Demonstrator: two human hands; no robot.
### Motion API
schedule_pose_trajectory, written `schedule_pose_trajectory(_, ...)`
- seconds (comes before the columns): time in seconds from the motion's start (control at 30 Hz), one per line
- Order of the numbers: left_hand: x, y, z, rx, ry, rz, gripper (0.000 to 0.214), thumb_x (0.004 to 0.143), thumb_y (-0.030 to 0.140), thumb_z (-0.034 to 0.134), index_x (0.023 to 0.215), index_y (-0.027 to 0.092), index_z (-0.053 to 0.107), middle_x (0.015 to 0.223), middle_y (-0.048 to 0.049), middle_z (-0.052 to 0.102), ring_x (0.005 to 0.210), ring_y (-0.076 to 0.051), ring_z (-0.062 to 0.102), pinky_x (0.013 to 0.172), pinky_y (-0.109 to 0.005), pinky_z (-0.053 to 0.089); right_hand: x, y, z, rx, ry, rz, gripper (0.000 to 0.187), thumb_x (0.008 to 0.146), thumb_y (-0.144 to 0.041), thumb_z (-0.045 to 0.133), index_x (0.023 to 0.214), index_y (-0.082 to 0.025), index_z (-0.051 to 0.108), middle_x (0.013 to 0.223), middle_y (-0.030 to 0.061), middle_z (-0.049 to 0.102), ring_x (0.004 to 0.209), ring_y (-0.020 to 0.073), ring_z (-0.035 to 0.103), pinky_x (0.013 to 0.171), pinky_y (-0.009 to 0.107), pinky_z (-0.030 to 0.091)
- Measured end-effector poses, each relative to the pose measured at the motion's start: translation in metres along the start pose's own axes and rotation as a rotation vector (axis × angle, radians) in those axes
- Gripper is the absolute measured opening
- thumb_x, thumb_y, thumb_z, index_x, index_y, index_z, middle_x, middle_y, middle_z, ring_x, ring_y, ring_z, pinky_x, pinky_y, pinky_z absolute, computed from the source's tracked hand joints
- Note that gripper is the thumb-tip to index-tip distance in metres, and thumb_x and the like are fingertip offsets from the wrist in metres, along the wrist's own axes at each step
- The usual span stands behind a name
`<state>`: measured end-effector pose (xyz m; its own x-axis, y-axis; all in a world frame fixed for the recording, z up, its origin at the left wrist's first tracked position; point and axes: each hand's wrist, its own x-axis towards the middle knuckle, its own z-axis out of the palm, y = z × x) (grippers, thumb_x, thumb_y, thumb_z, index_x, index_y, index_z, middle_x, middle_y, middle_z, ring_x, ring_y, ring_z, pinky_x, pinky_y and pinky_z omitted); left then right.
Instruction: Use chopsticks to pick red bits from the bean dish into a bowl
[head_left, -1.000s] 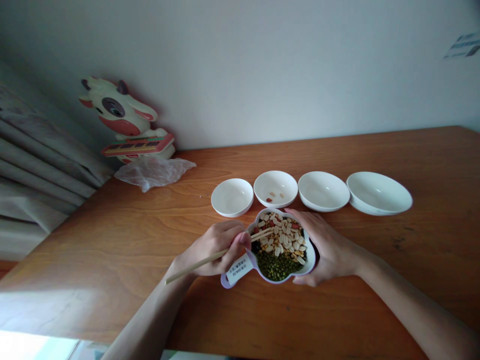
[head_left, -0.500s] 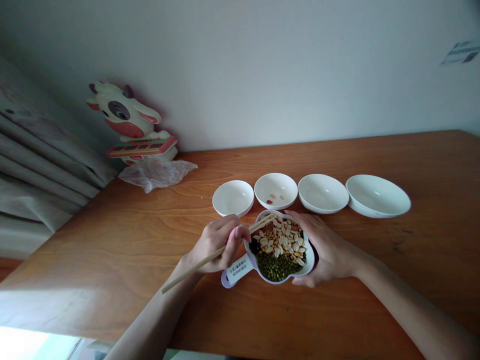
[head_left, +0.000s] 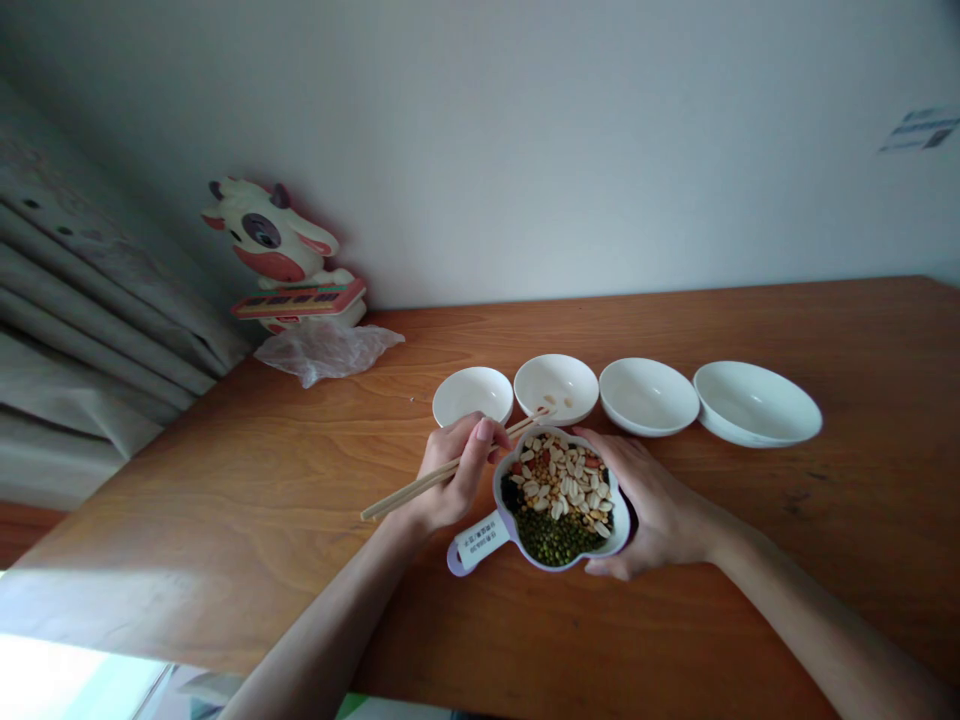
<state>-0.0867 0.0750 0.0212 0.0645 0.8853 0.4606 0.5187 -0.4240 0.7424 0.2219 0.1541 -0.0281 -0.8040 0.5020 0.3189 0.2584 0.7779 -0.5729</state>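
My left hand (head_left: 457, 472) holds a pair of wooden chopsticks (head_left: 427, 480) shut between its fingers. Their tips reach past the dish to the front rim of a small white bowl (head_left: 556, 385), which has a few peanuts inside. Whether the tips pinch anything is too small to tell. My right hand (head_left: 645, 505) cups a white lobed compartment dish (head_left: 506, 505) from its right side. The dish holds pale peanuts (head_left: 559, 475), green mung beans (head_left: 555, 535), and some dark and red beans. Its labelled handle (head_left: 480, 540) points down-left.
Three more white bowls stand in the same row, one (head_left: 472, 395) to the left and two (head_left: 649, 395) (head_left: 757, 402) to the right, on a wooden table (head_left: 225, 530). A crumpled plastic bag (head_left: 326, 352) and a cow figure (head_left: 277, 245) lie beyond, near a grey curtain (head_left: 75, 270).
The chopstick tips have risen out of the dish and over its far rim, reaching the bowl with peanuts. My left hand has shifted up and right. My right hand still holds the dish.
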Motion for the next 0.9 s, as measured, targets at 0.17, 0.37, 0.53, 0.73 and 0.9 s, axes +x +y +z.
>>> schedule_pose_trajectory(0.17,-0.002,0.013,-0.025,0.105,-0.258,0.208,0.053,0.124,0.046,0.034,0.097,0.018,0.07,0.086,-0.0064,0.071,0.076,-0.019,0.066,0.073,-0.033,0.054,0.0,0.0,0.0,0.013,-0.007,0.004,0.149,0.061,-0.064,0.101,0.179,-0.031,0.016,0.174,0.0231,0.05,0.154,0.0538,0.054,0.124,0.074,0.046)
schedule_pose_trajectory(0.37,-0.003,0.024,-0.027,0.114,-0.408,0.188,0.057,0.124,0.049,0.028,0.095,0.018,0.066,0.085,-0.0055,0.069,0.072,-0.018,0.063,0.068,-0.032,0.051,-0.001,0.001,0.001,0.005,0.004,-0.001,0.152,0.06,-0.064,0.102,0.18,-0.031,0.014,0.174,0.0228,0.049,0.154,0.0532,0.054,0.126,0.074,0.044)
schedule_pose_trajectory(0.53,-0.01,0.02,-0.025,0.08,-0.374,0.094,0.054,0.124,0.048,0.031,0.097,0.019,0.067,0.088,-0.0051,0.072,0.077,-0.019,0.067,0.073,-0.033,0.052,-0.001,0.001,0.0,-0.009,-0.006,0.001,0.152,0.06,-0.063,0.102,0.179,-0.031,0.013,0.172,0.0234,0.051,0.152,0.0534,0.055,0.124,0.074,0.046)
schedule_pose_trajectory(0.73,-0.012,0.024,-0.02,-0.084,-0.318,-0.16,0.056,0.122,0.052,0.036,0.093,0.018,0.07,0.085,-0.0048,0.072,0.078,-0.019,0.067,0.072,-0.031,0.056,-0.001,0.0,-0.001,0.001,-0.013,0.009,0.151,0.06,-0.065,0.102,0.178,-0.032,0.014,0.173,0.0233,0.05,0.153,0.0538,0.054,0.124,0.076,0.045)
schedule_pose_trajectory(0.9,-0.01,0.029,-0.012,-0.259,-0.204,-0.357,0.062,0.119,0.062,0.043,0.087,0.017,0.071,0.076,-0.0035,0.068,0.065,-0.015,0.061,0.06,-0.025,0.056,-0.001,-0.001,-0.001,0.024,-0.004,0.009,0.148,0.061,-0.063,0.101,0.179,-0.033,0.017,0.176,0.021,0.049,0.155,0.0534,0.053,0.126,0.077,0.042)
